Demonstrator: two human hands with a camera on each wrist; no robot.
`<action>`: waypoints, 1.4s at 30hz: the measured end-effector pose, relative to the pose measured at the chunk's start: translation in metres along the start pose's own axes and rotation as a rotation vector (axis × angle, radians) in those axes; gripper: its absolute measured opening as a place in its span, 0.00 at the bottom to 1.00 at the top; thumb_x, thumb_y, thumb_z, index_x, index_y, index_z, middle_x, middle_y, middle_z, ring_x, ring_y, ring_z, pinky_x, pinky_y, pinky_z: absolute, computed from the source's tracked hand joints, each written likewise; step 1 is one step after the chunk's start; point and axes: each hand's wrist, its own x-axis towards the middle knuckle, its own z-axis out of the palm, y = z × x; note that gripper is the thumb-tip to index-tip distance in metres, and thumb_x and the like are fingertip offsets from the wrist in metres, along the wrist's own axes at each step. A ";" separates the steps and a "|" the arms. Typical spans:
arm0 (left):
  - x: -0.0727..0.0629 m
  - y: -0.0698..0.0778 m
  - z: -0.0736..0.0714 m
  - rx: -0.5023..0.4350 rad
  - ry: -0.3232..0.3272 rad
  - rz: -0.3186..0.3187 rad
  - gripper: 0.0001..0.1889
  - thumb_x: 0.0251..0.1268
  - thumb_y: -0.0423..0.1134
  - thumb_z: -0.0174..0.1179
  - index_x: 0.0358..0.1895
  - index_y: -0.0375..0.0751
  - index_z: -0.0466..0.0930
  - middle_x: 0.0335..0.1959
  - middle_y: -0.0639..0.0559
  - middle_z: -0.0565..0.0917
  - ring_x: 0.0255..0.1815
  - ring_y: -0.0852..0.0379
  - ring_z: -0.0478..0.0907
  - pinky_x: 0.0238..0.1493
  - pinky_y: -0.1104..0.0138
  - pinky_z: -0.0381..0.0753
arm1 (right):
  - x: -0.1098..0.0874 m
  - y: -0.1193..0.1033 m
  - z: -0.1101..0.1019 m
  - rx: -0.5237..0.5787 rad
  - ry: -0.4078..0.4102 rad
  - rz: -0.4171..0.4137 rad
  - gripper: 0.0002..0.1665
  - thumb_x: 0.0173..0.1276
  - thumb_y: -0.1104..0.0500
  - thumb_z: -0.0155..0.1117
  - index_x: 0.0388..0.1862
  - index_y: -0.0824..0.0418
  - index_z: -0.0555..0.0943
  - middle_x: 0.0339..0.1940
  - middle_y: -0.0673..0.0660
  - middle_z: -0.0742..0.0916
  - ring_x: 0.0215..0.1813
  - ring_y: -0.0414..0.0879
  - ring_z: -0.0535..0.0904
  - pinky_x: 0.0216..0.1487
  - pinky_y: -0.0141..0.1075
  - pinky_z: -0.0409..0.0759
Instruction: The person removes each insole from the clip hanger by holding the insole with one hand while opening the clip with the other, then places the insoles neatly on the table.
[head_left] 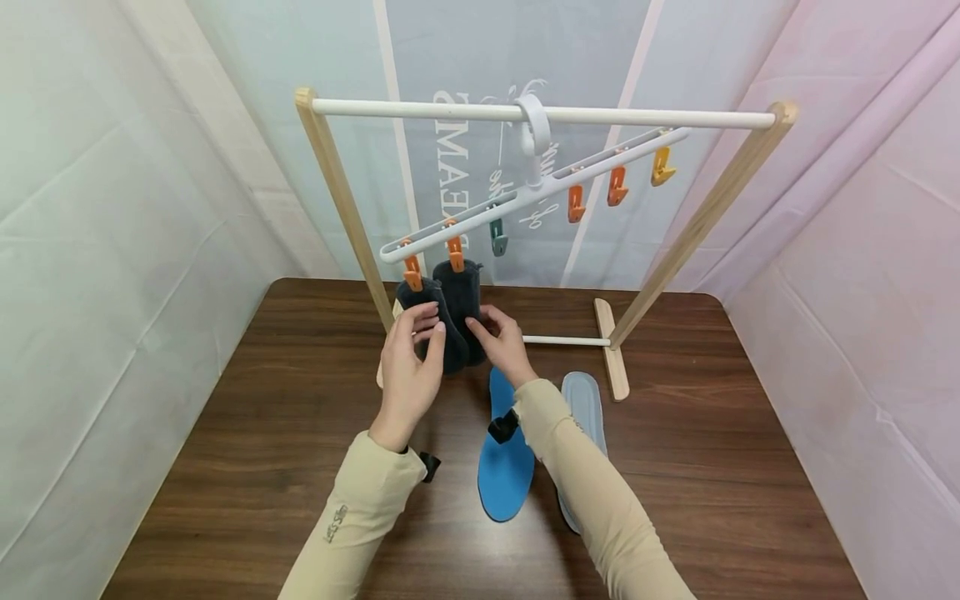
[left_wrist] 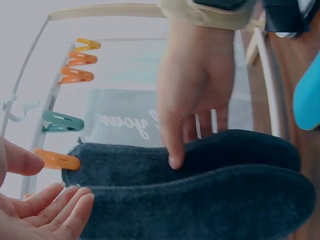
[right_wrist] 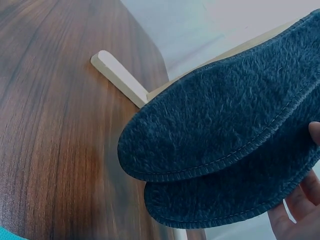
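Two dark blue-grey fuzzy insoles hang side by side from a white hanger (head_left: pixel 480 218). An orange clip (head_left: pixel 413 275) bites the top of the left insole (head_left: pixel 452 354), and another orange clip (head_left: pixel 455 254) holds the right insole (head_left: pixel 461 288). My right hand (head_left: pixel 506 346) pinches the right insole by its edge, thumb (left_wrist: pixel 175 152) on one face and fingers behind. Close by the left insole, my left hand (head_left: pixel 411 360) has its thumb and fingers spread apart. In the left wrist view, nothing lies between those fingers (left_wrist: pixel 55 207).
The hanger hooks over the white rail (head_left: pixel 652 117) of a wooden-legged rack (head_left: pixel 705 217). A green clip (head_left: pixel 498 237) and several orange and yellow clips hang unfilled. On the brown table (head_left: pixel 247 467) lie a blue insole (head_left: pixel 506 479) and a grey insole (head_left: pixel 583 400), partly under my right sleeve.
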 end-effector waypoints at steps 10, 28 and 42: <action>0.020 0.017 0.008 -0.002 -0.006 0.029 0.18 0.72 0.36 0.52 0.61 0.31 0.69 0.59 0.40 0.74 0.59 0.48 0.73 0.60 0.62 0.76 | 0.002 0.010 0.005 -0.019 0.028 0.022 0.19 0.71 0.52 0.59 0.55 0.60 0.80 0.51 0.61 0.83 0.52 0.54 0.78 0.59 0.47 0.77; 0.048 0.029 0.022 -0.013 -0.041 -0.003 0.29 0.73 0.36 0.49 0.72 0.29 0.53 0.70 0.36 0.61 0.73 0.47 0.59 0.73 0.56 0.60 | -0.006 0.007 0.010 -0.004 0.039 0.010 0.14 0.72 0.58 0.58 0.52 0.62 0.81 0.45 0.62 0.84 0.49 0.53 0.80 0.55 0.46 0.79; 0.064 0.024 0.030 0.009 -0.108 0.006 0.28 0.78 0.35 0.40 0.75 0.36 0.46 0.75 0.42 0.55 0.76 0.49 0.54 0.75 0.58 0.55 | -0.011 0.007 0.009 -0.013 0.013 -0.022 0.12 0.72 0.60 0.58 0.51 0.61 0.82 0.42 0.61 0.85 0.44 0.51 0.80 0.47 0.42 0.80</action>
